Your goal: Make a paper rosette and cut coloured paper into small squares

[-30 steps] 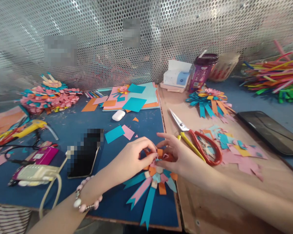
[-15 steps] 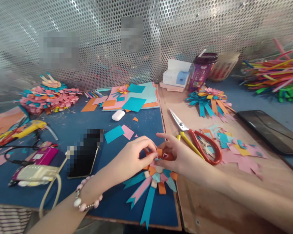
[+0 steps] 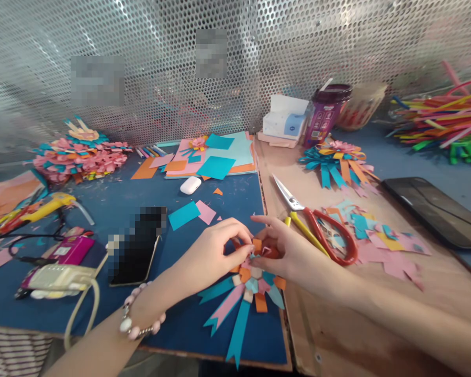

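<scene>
A paper flower point(image 3: 252, 285) of orange, pink, teal and cream pieces lies at the front edge of the blue tabletop, its notched teal and pink tails pointing toward me. My left hand point(image 3: 223, 243), with a beaded bracelet on the wrist, pinches at its upper middle with thumb and forefinger. From the right, my right hand point(image 3: 272, 248) also grips there, thumb against the petals and forefinger raised. The fingertips almost meet and hide the small spot between them. Red-handled scissors point(image 3: 333, 235) lie partly open just beyond my right hand.
Paper scraps point(image 3: 388, 241) are strewn on the right. A phone point(image 3: 139, 246), a charger point(image 3: 58, 280) and a yellow glue gun point(image 3: 51, 207) lie left. Behind are paper sheets point(image 3: 239, 146), a white earbud case point(image 3: 190, 185), a finished rosette point(image 3: 337, 159) and a purple cup point(image 3: 325, 115).
</scene>
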The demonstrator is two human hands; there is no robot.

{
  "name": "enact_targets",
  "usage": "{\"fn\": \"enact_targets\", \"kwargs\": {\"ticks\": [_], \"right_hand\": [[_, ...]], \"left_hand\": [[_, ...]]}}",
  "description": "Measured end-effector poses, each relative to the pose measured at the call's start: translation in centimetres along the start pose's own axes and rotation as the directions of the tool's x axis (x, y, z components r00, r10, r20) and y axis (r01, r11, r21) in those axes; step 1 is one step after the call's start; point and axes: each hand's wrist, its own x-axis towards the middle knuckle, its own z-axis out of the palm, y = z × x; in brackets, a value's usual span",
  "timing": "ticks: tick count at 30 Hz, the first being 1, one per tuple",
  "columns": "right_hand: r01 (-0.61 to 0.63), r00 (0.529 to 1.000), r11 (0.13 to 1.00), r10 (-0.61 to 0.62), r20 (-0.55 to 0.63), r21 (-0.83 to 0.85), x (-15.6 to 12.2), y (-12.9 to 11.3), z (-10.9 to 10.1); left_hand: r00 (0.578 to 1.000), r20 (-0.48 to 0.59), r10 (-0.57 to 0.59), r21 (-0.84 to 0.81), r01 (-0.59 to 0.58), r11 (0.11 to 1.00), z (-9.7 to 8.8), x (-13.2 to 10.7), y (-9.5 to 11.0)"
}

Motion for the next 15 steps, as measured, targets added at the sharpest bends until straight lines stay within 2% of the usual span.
{"fn": "enact_targets", "kwargs": {"ticks": [4, 15], "right_hand": [[-0.005, 1.0, 1.0, 0.005, 0.001, -0.018, -0.12, -0.09, 0.0], [0.016, 1.0, 1.0, -0.016, 0.018, -0.002, -0.03, 0.25, -0.15]], "left_hand": [[1.0, 0.01, 0.004, 0.003, -0.004, 1.0, -0.04, -0.01, 0.07], [0.997, 0.022, -0.078, 0.018, 0.078, 0.997, -0.22, -0.18, 0.41]]}}
